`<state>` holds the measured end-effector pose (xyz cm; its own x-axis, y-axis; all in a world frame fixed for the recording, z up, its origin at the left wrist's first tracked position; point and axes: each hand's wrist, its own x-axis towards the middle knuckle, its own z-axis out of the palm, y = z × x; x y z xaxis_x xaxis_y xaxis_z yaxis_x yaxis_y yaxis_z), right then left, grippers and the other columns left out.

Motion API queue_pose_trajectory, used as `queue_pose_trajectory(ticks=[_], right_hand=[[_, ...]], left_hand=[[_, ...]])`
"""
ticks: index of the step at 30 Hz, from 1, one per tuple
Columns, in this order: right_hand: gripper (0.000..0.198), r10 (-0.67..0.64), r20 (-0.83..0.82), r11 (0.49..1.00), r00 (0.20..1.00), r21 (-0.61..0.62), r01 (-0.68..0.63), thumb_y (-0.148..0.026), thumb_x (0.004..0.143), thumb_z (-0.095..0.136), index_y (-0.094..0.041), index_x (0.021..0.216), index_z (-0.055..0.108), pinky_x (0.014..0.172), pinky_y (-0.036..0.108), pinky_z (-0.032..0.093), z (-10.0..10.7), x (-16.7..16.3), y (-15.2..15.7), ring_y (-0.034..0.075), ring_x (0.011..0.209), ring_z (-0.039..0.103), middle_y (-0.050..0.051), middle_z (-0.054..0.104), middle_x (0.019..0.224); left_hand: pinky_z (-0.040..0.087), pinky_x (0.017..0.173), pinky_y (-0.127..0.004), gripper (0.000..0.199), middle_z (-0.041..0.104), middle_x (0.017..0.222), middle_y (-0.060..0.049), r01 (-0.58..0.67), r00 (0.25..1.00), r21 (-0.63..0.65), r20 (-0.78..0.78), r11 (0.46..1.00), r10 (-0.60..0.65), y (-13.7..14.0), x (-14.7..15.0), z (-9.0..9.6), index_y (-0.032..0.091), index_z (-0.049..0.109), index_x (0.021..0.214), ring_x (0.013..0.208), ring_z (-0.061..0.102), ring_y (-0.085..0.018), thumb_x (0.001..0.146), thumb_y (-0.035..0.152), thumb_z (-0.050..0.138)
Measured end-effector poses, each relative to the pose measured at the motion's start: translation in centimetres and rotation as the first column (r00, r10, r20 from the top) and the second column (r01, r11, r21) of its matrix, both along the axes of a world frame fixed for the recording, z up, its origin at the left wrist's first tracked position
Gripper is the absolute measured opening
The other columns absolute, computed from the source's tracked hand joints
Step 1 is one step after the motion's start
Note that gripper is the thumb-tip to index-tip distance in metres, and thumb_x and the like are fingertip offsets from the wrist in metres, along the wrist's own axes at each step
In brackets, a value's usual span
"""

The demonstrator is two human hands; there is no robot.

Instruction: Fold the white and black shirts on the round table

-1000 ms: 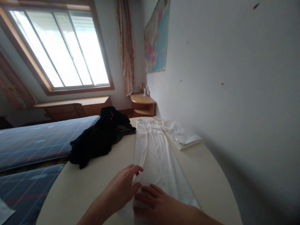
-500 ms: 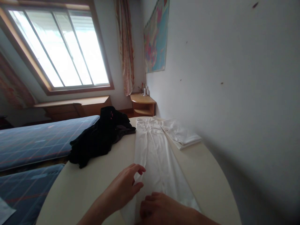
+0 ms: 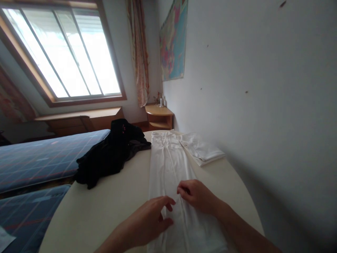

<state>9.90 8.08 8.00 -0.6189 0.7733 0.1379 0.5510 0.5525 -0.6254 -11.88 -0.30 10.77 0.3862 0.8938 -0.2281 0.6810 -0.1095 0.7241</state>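
White trousers (image 3: 158, 168) lie lengthwise on a round cream table (image 3: 84, 214), their gathered waist end farthest from me. Over the near part of the cloth is my left hand (image 3: 150, 218), thumb and fingers apart and nothing between them. My right hand (image 3: 196, 195) is farther up and to the right, its fingers curled closed by the long crease. Its fingertips are at the cloth, but whether they pinch a fold is hidden. My right forearm crosses the right edge of the trousers.
Folded white cloth (image 3: 205, 151) lies at the table's right, near the wall (image 3: 263, 140). A crumpled black garment (image 3: 110, 158) is on the left edge. Blue plaid mattresses (image 3: 52, 154) stand beyond it, and a small wooden corner shelf (image 3: 159, 110) is behind.
My right hand has moved up and away from me along the trousers, still curled. My left hand has shifted slightly right and nearer to me. The view has turned a little.
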Motion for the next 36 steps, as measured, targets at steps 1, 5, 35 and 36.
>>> queue_pose_trajectory(ticks=[1, 5, 35, 36], right_hand=[[0.024, -0.024, -0.006, 1.000, 1.000, -0.012, 0.024, -0.027, 0.092, 0.050, -0.019, 0.085, 0.072, 0.064, 0.023, 0.039, -0.1, 0.1, 0.3, 0.014, 0.067, 0.061, 0.001, 0.071, 0.076], [0.025, -0.053, -0.033, 0.998, 0.998, -0.033, 0.052, -0.033, 0.093, 0.052, -0.019, 0.088, 0.072, 0.062, 0.023, 0.038, -0.5, 0.1, 0.6, 0.013, 0.064, 0.058, 0.001, 0.070, 0.073], [0.026, 0.140, 0.098, 0.951, 0.985, -0.291, -0.106, -0.037, 0.084, 0.062, -0.018, 0.088, 0.079, 0.057, 0.021, 0.040, 0.2, 1.2, 0.3, 0.014, 0.063, 0.061, 0.002, 0.074, 0.073], [0.028, 0.174, 0.105, 0.934, 0.979, -0.334, -0.130, -0.039, 0.085, 0.061, -0.017, 0.086, 0.079, 0.055, 0.021, 0.039, 0.3, 1.3, 0.3, 0.013, 0.060, 0.060, 0.003, 0.074, 0.071]], left_hand=[[0.052, 0.074, -0.024, 0.034, 0.065, 0.117, -0.002, 0.000, 1.000, -0.017, 0.007, 1.000, 0.000, 0.2, -0.2, 0.0, 0.025, 0.058, 0.124, 0.074, 0.066, -0.011, 0.092, 0.026, 0.048], [0.050, 0.083, -0.024, 0.040, 0.068, 0.117, -0.001, 0.129, 0.989, 0.131, -0.091, 0.983, -0.118, 1.2, -0.9, -0.2, 0.026, 0.066, 0.116, 0.090, 0.068, -0.014, 0.089, 0.011, 0.040], [0.047, 0.072, -0.016, 0.024, 0.070, 0.092, 0.007, 0.567, 0.823, 0.282, -0.225, 0.774, -0.521, 0.4, 1.4, -2.1, 0.029, 0.068, 0.097, 0.076, 0.066, -0.011, 0.076, 0.017, 0.070], [0.047, 0.071, -0.015, 0.022, 0.070, 0.092, 0.007, 0.590, 0.807, 0.274, -0.208, 0.759, -0.553, 0.3, 1.5, -2.0, 0.029, 0.069, 0.098, 0.074, 0.066, -0.010, 0.078, 0.019, 0.071]])
